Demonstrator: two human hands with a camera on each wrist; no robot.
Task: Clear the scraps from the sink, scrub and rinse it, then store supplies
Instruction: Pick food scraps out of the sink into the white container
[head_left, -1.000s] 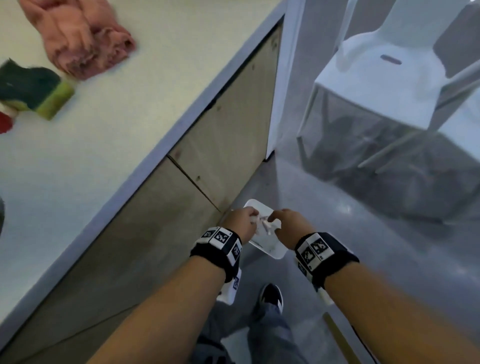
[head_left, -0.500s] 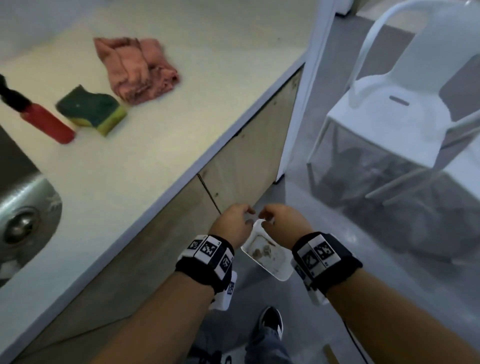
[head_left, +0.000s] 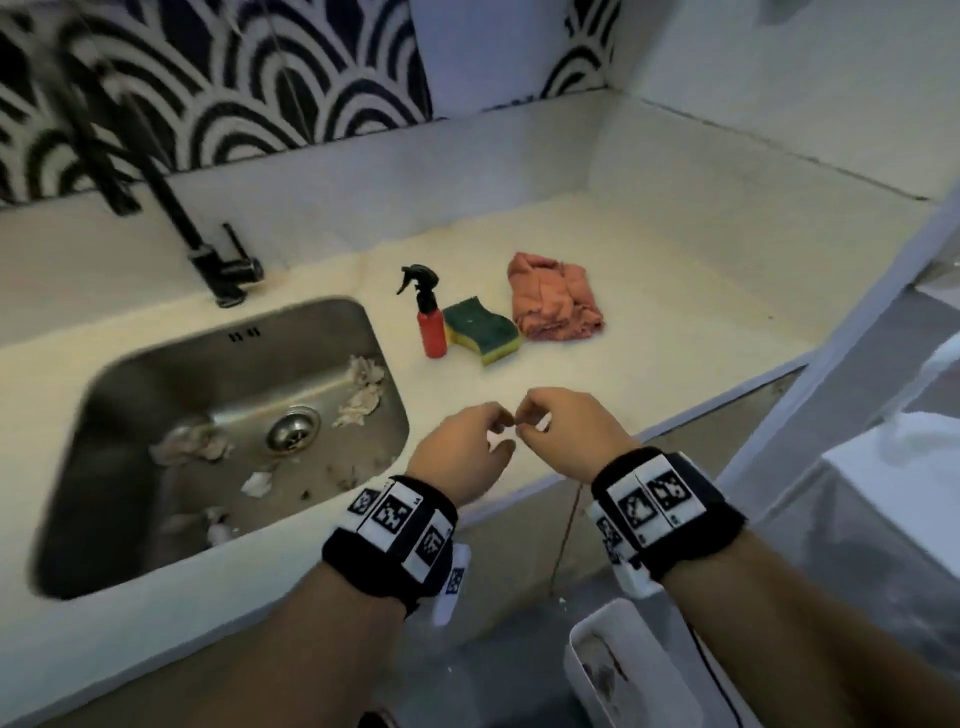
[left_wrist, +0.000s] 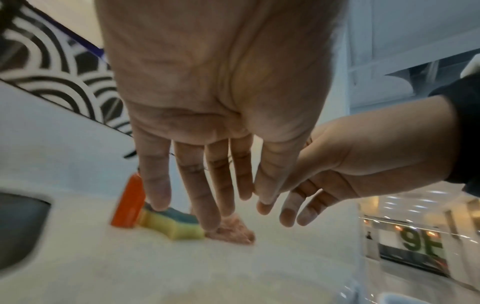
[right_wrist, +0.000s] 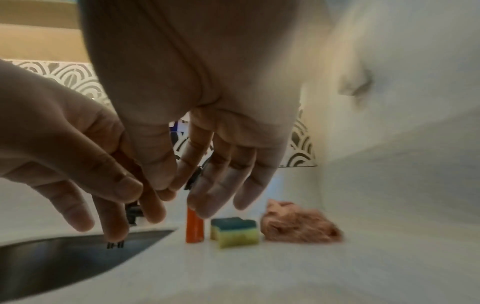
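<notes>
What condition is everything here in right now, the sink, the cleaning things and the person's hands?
Stainless steel sink: dirty, scraps lying around the drain.
Black tap: no water seen running.
Red spray bottle with black trigger: upright on the counter.
Green and yellow sponge: lying beside the bottle.
Pink cloth: crumpled on the counter.
White tray: low by the cabinet, stained inside.
Left hand: empty, fingers relaxed.
Right hand: empty, fingers relaxed.
</notes>
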